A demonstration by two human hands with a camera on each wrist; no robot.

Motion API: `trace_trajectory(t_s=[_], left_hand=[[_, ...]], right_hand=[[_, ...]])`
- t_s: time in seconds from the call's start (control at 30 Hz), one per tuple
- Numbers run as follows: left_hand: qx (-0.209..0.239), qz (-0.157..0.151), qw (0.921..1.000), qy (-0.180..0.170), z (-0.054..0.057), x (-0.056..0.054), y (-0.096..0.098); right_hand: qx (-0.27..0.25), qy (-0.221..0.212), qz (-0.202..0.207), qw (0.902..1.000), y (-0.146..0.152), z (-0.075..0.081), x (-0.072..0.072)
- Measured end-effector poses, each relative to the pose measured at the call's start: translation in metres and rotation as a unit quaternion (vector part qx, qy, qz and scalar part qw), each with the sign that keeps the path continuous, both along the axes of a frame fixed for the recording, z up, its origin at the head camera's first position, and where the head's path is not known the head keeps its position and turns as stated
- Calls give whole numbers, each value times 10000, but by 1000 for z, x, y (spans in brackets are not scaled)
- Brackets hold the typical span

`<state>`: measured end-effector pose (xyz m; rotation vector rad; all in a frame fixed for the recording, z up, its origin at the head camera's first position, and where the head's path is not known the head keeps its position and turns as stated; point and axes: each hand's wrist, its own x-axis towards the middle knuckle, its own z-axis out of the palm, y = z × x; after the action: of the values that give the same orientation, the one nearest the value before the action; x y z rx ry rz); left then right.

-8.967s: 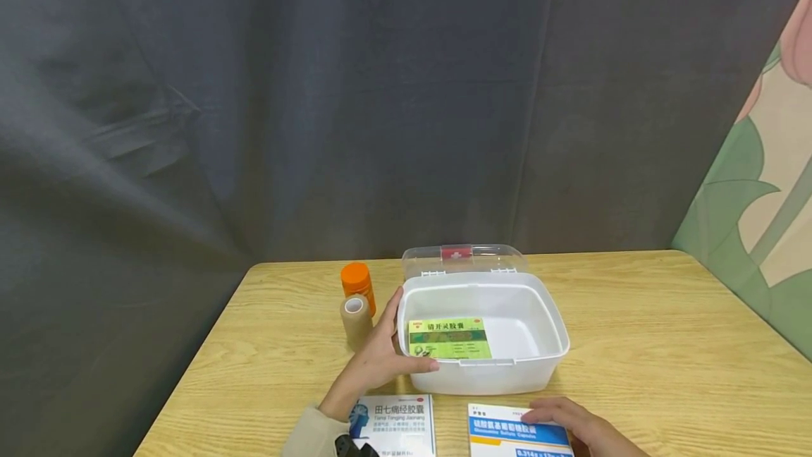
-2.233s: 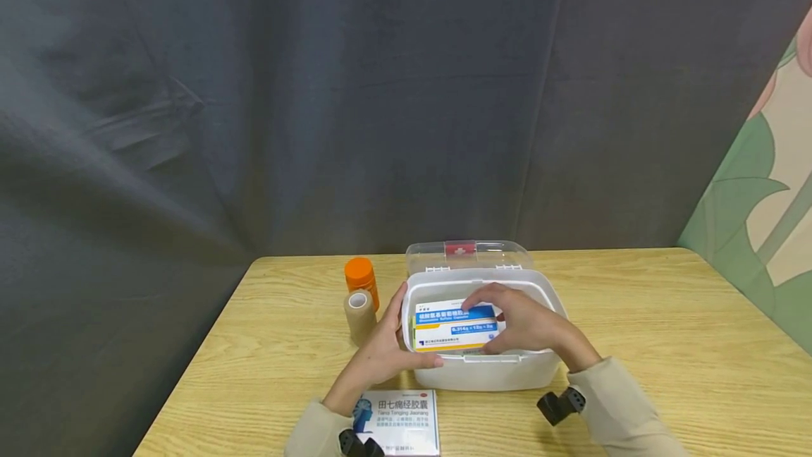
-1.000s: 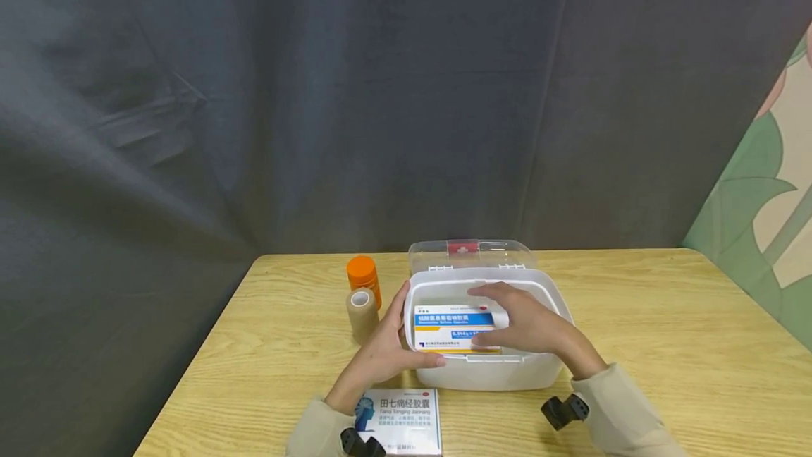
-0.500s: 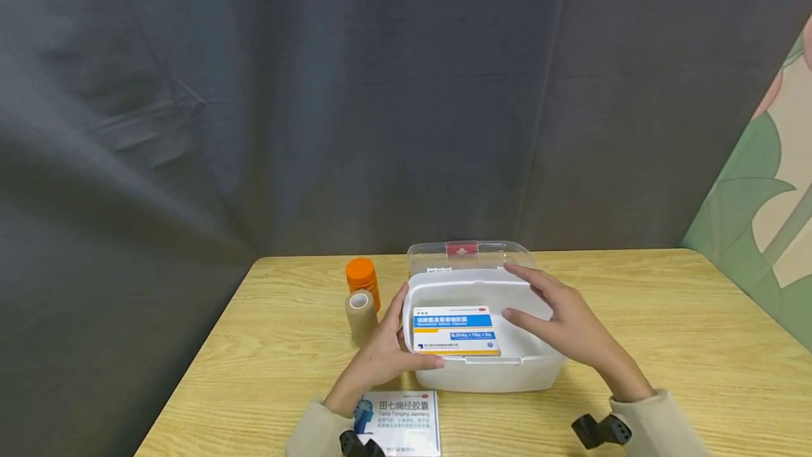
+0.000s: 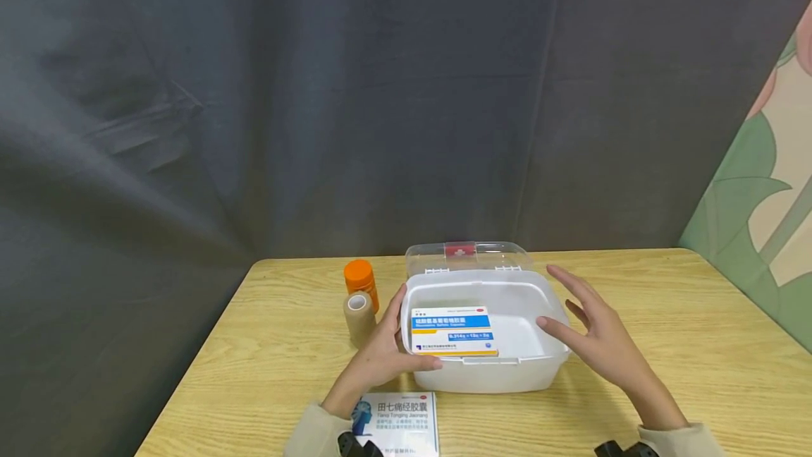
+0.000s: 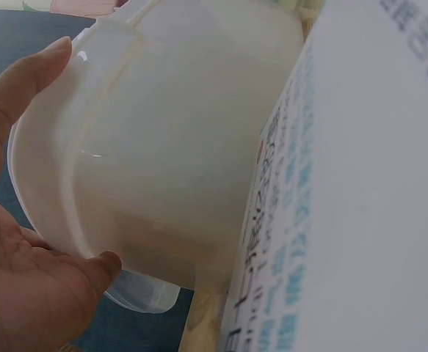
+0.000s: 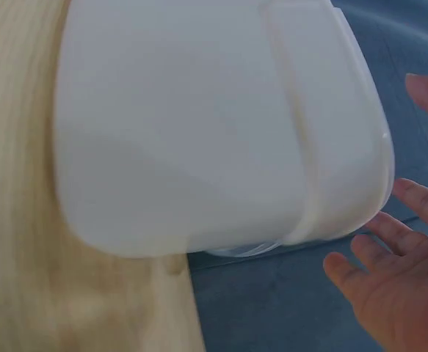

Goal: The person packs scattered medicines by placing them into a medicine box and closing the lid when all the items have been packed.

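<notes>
A white first-aid box (image 5: 485, 378) stands on the table with its lid open behind it. Inside, at the left, lies a blue-and-white medicine carton (image 5: 452, 344) stamped with a yellow stripe. My left hand (image 5: 377, 358) holds the box's left front corner, thumb over the front rim and fingers along the side. In the left wrist view that hand (image 6: 30, 286) touches the translucent wall. Spread and holding nothing, my right hand (image 5: 599, 340) hovers by the box's right rim. The right wrist view shows its fingers (image 7: 371, 257) near the rim; contact is unclear.
In front of the box, partly under my left wrist, lies a white capsule carton (image 5: 402, 425). Left of the box stand a tan bandage roll (image 5: 360, 323) and, behind it, an orange-capped bottle (image 5: 359, 273). The clear lid (image 5: 495, 257) leans toward the dark curtain (image 5: 393, 104).
My right hand has brought the blue-and-white carton from the table into the box, covering the green carton there. It has let go and drawn back rightward. The left hand keeps its hold.
</notes>
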<state>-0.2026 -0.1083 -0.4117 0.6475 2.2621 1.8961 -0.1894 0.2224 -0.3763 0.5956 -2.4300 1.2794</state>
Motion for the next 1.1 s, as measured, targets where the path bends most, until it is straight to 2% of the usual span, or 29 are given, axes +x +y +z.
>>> trace_trajectory(t_s=[0.47, 0.87, 1.1], left_hand=[[37, -16, 10000, -43, 1, 2, 1], [150, -153, 9998, 8, 1, 1, 0], [-78, 54, 10000, -11, 1, 3, -1]], right_hand=[[-758, -668, 467, 9938, 8, -28, 8], [-1295, -1278, 500, 9820, 4, -32, 7], [-1587, -1292, 781, 9757, 4, -36, 5]])
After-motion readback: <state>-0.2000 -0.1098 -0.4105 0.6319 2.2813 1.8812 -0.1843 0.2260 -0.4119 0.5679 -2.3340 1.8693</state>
